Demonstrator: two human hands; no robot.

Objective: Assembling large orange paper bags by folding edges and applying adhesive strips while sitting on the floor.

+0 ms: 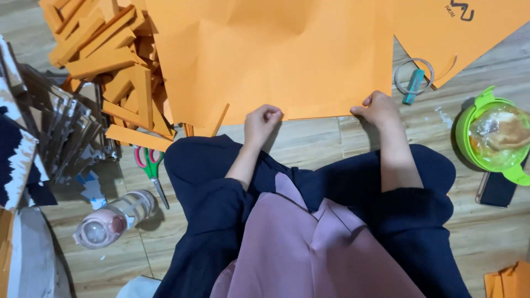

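A large orange paper sheet lies spread on the wooden floor in front of my crossed legs. My left hand pinches its near edge around the middle. My right hand grips the same near edge further right, fingers curled over it. Both hands are closed on the paper. A pile of folded orange paper strips sits to the left of the sheet.
Scissors with pink and green handles lie on the floor at left, near a pink-capped bottle. A green lidded bowl, a dark phone and a tape ring with a teal cutter sit at right. Cardboard stacks stand far left.
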